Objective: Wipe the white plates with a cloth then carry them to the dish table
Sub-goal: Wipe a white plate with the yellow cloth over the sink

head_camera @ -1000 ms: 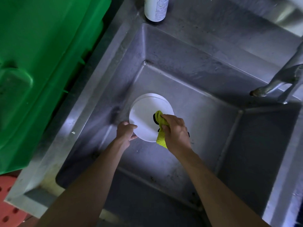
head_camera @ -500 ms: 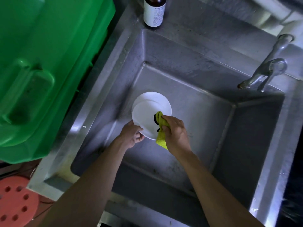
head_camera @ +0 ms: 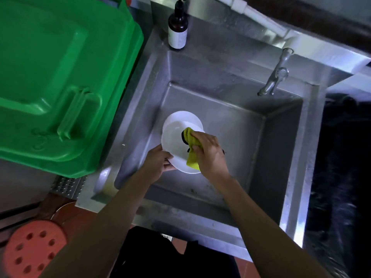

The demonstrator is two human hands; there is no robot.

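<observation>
Inside the steel sink [head_camera: 226, 81] I hold a white plate [head_camera: 174, 141] lifted above a second white plate [head_camera: 181, 116] that lies on the sink floor. My left hand [head_camera: 157, 163] grips the lifted plate by its near left rim. My right hand [head_camera: 207, 152] clutches a yellow-green cloth [head_camera: 191, 150] and presses it on the plate's right half. A dark patch shows under the cloth; I cannot tell what it is.
A big green bin lid [head_camera: 60, 81] overhangs the sink's left edge. A brown pump bottle [head_camera: 177, 30] stands on the back rim, a tap [head_camera: 274, 77] at the back right. A red perforated stool [head_camera: 33, 248] sits low on the left. Dark surface lies to the right.
The plate in my hands has risen off the lower plate and shifted toward me, so the two now show apart. The view has pulled back and tilted; more bin, bottle and floor appear.
</observation>
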